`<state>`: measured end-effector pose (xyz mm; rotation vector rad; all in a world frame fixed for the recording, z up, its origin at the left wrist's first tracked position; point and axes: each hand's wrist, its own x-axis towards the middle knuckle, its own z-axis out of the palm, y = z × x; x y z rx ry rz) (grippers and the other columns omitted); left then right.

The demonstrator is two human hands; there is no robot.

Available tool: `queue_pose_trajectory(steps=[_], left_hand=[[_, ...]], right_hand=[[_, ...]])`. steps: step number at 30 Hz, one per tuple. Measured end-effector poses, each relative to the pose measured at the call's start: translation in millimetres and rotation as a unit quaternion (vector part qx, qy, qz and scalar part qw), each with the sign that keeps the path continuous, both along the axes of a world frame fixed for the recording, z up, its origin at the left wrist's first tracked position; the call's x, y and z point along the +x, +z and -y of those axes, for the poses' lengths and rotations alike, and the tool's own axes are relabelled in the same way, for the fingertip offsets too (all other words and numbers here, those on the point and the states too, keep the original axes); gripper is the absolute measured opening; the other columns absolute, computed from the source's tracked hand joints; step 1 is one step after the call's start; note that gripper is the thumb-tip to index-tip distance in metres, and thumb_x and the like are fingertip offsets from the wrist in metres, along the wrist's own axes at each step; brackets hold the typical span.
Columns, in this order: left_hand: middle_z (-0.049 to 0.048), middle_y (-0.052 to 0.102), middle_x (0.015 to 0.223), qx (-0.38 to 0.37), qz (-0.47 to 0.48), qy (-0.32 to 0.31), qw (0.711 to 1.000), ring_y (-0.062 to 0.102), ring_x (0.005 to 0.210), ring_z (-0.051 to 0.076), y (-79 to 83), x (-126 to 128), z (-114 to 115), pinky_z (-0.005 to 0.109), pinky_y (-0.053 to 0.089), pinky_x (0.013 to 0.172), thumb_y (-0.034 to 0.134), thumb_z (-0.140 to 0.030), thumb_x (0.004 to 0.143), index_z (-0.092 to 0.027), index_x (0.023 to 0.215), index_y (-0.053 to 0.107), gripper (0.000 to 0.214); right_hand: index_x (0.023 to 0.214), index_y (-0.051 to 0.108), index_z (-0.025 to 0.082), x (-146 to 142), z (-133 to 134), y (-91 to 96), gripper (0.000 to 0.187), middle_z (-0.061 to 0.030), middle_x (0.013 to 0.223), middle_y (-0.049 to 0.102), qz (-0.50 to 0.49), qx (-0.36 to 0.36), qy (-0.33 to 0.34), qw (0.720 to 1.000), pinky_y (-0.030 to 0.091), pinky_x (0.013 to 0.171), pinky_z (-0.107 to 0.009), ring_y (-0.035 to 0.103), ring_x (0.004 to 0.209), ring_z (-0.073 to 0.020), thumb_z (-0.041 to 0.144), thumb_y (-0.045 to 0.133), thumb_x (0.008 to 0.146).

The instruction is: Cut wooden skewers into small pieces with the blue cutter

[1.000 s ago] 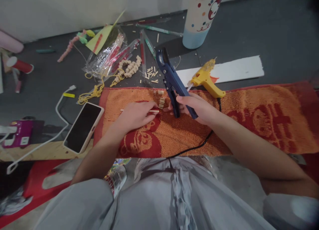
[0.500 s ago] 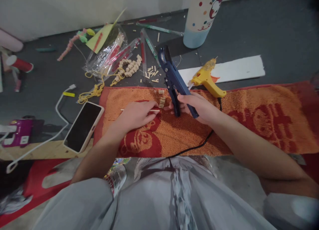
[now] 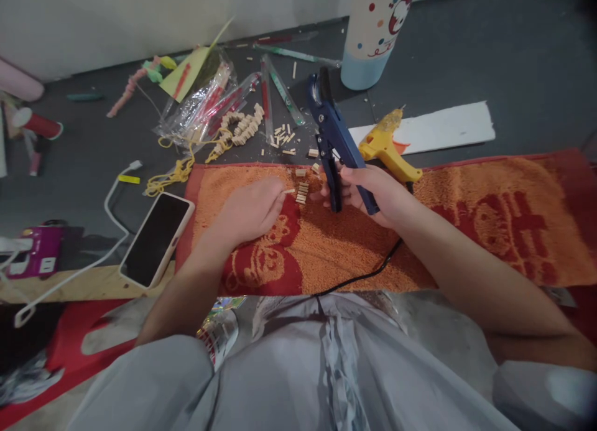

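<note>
The left hand (image 3: 254,210) has its thumb and fingers pinched narrowly on a thin wooden stick (image 3: 290,191), whose pale end pokes out rightward, near a row of short wooden pieces (image 3: 302,193). The right hand (image 3: 377,191) grips a blue hand tool (image 3: 342,132) by its handles, which stand apart, its head pointing to the far side. Both hands are over an orange towel (image 3: 354,257) with red markings. Beyond its far edge, a yellow glue gun (image 3: 389,145) lies by a white strip (image 3: 448,127), to the right of the tool. A phone (image 3: 156,239) lies at the towel's left edge.
</note>
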<state>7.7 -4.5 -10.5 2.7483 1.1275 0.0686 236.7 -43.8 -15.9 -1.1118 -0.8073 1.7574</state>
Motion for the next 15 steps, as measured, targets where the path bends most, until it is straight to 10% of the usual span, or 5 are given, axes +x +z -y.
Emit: queue_pose_trajectory(steps=[8,15], left_hand=[[0.0089,0.061,0.107,-0.019,0.157,0.026,0.987,0.060,0.095,0.018,-8.3,-5.8,1.7,0.033,0.048,0.082,0.022,-0.035,0.097,-0.017,0.124,0.038,0.036],[0.0070,0.061,0.100,0.039,0.177,0.007,0.983,0.058,0.094,0.018,-8.0,-10.1,-0.6,0.034,0.047,0.083,0.027,-0.032,0.096,-0.020,0.104,0.048,0.026]], right_hand=[[0.081,0.057,0.020,-0.2,-1.0,-0.8,0.021,-0.0042,0.072,0.065,-0.006,0.005,-0.007,1.000,0.054,0.066,-0.036,0.068,0.078,-0.0240,0.037,0.064,0.073],[0.080,0.057,0.021,0.9,-2.8,-1.6,0.020,-0.0043,0.072,0.065,0.002,0.012,-0.008,1.000,0.053,0.064,-0.034,0.067,0.074,-0.0225,0.039,0.062,0.075]])
